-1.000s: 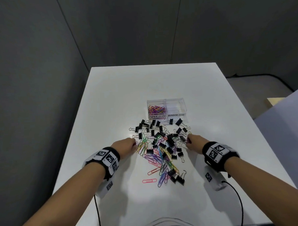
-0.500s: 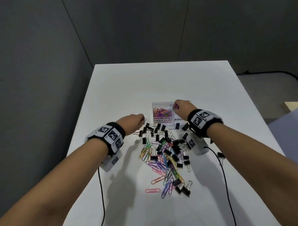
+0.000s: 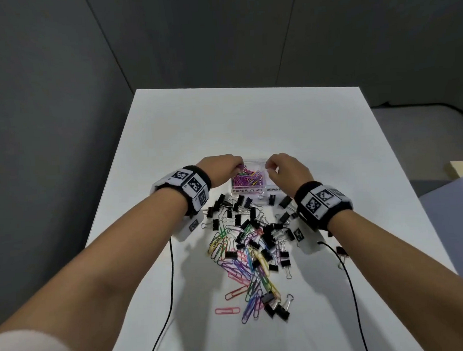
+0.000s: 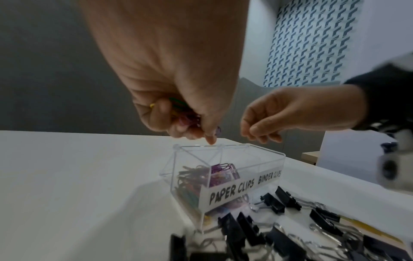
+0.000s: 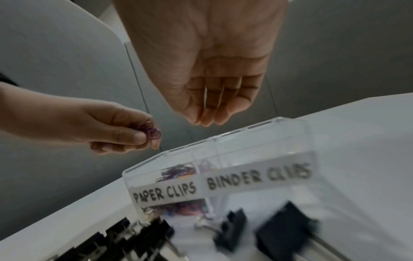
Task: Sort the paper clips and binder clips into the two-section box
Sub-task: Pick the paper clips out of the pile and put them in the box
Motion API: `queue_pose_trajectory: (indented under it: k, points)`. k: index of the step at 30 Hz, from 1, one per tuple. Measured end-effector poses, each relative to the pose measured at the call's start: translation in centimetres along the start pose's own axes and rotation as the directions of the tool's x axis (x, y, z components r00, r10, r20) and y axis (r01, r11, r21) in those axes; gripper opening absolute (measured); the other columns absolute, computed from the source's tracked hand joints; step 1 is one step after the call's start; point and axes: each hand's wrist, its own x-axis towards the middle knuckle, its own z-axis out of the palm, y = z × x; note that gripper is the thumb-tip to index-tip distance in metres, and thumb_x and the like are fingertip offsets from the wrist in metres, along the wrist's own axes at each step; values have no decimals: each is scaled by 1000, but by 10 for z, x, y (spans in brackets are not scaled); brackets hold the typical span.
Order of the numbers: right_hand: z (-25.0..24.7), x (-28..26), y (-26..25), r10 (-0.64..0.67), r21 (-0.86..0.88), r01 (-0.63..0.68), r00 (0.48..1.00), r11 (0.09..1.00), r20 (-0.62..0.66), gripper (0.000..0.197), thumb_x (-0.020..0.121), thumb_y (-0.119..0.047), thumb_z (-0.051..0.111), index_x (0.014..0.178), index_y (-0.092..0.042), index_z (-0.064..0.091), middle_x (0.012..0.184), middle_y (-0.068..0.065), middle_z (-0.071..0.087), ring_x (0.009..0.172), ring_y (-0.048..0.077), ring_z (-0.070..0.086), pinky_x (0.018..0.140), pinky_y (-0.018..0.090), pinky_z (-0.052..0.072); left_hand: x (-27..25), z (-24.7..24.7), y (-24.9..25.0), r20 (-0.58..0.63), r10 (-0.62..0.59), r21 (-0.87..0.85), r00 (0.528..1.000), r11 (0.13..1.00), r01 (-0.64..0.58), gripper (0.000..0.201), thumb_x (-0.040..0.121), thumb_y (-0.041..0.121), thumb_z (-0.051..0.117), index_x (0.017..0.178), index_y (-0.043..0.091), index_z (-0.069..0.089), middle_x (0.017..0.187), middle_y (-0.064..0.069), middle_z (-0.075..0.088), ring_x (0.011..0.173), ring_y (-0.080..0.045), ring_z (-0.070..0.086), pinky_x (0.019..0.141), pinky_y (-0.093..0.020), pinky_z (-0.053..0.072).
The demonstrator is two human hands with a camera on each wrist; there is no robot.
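The clear two-section box (image 3: 248,190) stands on the white table, labelled PAPER CLIPS and BINDER CLIPS (image 4: 234,190) (image 5: 245,178). Coloured paper clips (image 3: 247,177) fill its left section; the right section looks empty. My left hand (image 3: 239,166) (image 4: 201,136) hovers over the left section and pinches a small bunch of paper clips (image 5: 150,131) (image 4: 187,116). Over the box's middle my right hand (image 3: 268,165) (image 5: 203,121) hangs with loosely bent fingers, holding nothing. A mixed pile of black binder clips (image 3: 253,222) and paper clips (image 3: 245,267) lies in front of the box.
Two black cables (image 3: 171,270) (image 3: 348,271) run from my wrists toward the near table edge. A lone pink paper clip (image 3: 227,311) and a stray binder clip (image 3: 341,251) lie apart from the pile. Bare table (image 3: 222,122) stretches behind the box.
Both hands rose from the pile to the box. The right hand held a purple clip over the box half a second ago and is now empty; the left arrived with its clips.
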Motion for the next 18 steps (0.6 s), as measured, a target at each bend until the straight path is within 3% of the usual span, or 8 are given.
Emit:
queue_pose_trajectory:
  k: [8, 10, 12, 14, 16, 18]
  points:
    - [4, -54, 54, 89, -30, -88, 996, 996, 32, 17, 93, -18, 47, 101, -10, 61, 97, 5, 58, 85, 20, 56, 71, 26, 39, 35, 1, 23, 66, 92, 197, 994, 975, -103, 35, 97, 32, 44, 127, 16, 52, 127, -8, 56, 117, -26, 54, 90, -35, 44]
    - [5, -63, 61, 123, -44, -120, 991, 992, 52, 17, 93, -19, 48, 101, -10, 60, 93, 2, 54, 85, 21, 56, 71, 26, 38, 30, 2, 25, 31, 116, 242, 993, 963, -120, 35, 96, 32, 45, 127, 18, 54, 128, -6, 56, 116, -25, 54, 88, -36, 46]
    - [7, -70, 67, 168, -70, -161, 980, 984, 107, 19, 92, -21, 51, 106, -11, 59, 98, 3, 52, 90, 23, 56, 74, 27, 39, 19, 3, 24, -49, 170, 280, 984, 948, -150, 31, 97, 28, 44, 122, 17, 58, 124, -5, 56, 111, -25, 57, 80, -35, 47]
    - [9, -77, 71, 206, -123, -182, 953, 975, 222, 32, 89, -26, 56, 118, -12, 55, 116, 8, 52, 103, 24, 54, 84, 31, 43, 3, 8, 24, -115, 216, 285, 970, 942, -176, 28, 97, 27, 42, 111, 14, 62, 113, -5, 61, 96, -23, 60, 68, -31, 43]
    - [12, -85, 73, 220, -183, -165, 915, 969, 339, 50, 84, -31, 63, 128, -12, 49, 128, 10, 46, 116, 26, 48, 96, 35, 43, -18, 18, 23, -89, 195, 258, 977, 952, -166, 27, 96, 30, 41, 99, 14, 62, 97, -3, 65, 79, -18, 58, 63, -26, 41]
    - [16, -93, 72, 210, -229, -128, 899, 965, 385, 58, 80, -34, 67, 130, -12, 47, 131, 10, 44, 118, 26, 45, 98, 37, 44, -39, 33, 19, 21, 132, 266, 991, 955, -132, 30, 95, 37, 42, 95, 14, 62, 85, -1, 64, 71, -17, 54, 65, -27, 46]
